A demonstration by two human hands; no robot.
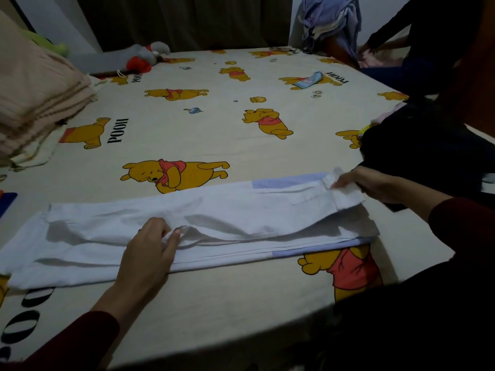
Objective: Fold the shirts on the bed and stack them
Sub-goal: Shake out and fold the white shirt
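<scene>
Left hand (150, 250) and right hand (367, 183) pinch shirt (241, 218).

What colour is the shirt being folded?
White shirt with pale blue panels, clearest in the head view.

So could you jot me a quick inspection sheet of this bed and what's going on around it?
Surface: bed with a bear-print sheet.
Job's things: white shirt lying in a long strip, partly folded; dark clothes at right.
Clutter: blanket at left, plush toy and small tube at far side.
Hands: left hand pinches the shirt's near edge; right hand grips the collar end.
Cables: nothing seen.
Surroundings: curtain, hanging clothes, second person at far right.
</scene>
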